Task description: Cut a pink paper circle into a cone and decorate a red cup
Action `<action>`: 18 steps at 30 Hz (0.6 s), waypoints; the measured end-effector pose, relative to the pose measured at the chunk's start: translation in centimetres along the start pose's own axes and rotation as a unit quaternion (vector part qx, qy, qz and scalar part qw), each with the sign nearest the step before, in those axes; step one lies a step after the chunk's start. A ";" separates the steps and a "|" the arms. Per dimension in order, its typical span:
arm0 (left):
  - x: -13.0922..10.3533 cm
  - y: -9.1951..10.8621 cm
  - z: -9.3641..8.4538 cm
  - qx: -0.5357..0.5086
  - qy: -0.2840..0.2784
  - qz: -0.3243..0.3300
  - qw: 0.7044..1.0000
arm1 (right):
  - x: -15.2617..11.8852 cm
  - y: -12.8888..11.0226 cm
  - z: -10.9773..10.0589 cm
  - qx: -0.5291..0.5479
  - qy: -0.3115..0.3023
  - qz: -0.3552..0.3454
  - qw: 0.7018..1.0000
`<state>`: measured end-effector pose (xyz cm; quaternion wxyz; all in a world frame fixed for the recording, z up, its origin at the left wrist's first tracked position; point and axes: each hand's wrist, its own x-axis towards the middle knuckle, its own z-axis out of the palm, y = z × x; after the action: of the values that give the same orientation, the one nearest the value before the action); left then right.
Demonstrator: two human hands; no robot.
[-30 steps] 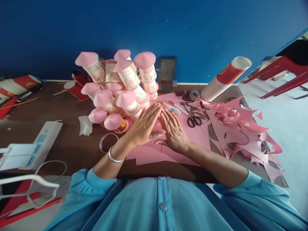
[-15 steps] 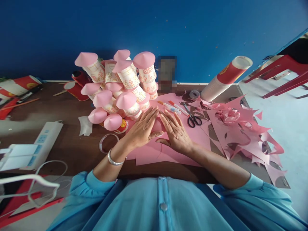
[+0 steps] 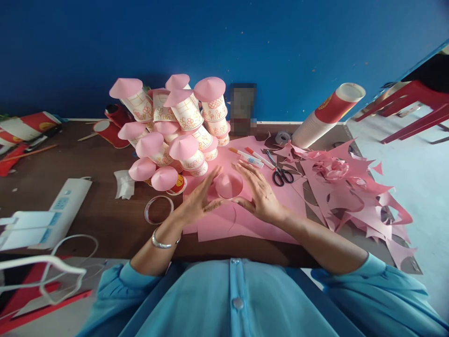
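A small pink paper cone rests point up on the pink paper sheets, framed by both hands. My left hand curves along its left side with fingers stretched out. On the other side, my right hand is spread, its thumb reaching toward the left thumb in front of the cone. Whether the fingertips touch the cone's rim I cannot tell. Just left of the hands stand paper-cup towers with drawn patterns and pink cone roofs. Black-handled scissors and capped pens lie beyond my right hand.
Pink paper scraps cover the right end of the table. A tall stack of paper cups leans behind them near a tape roll. At left are a tape ring, a power strip and red cups.
My hands have moved apart from over the cone, so its top now shows. The left hand has shifted left and lower; the things on the table have stayed put.
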<state>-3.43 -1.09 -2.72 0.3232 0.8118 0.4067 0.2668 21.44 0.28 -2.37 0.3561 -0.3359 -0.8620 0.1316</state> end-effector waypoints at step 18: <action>0.6 -0.9 3.2 0.012 0.109 -0.023 0.994 | 2.1 -0.5 2.7 0.024 0.014 0.021 0.999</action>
<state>-1.32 -1.12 -5.34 0.2731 0.7724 0.4609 0.3410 18.19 1.41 -2.98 0.3733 -0.3476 -0.8461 0.1550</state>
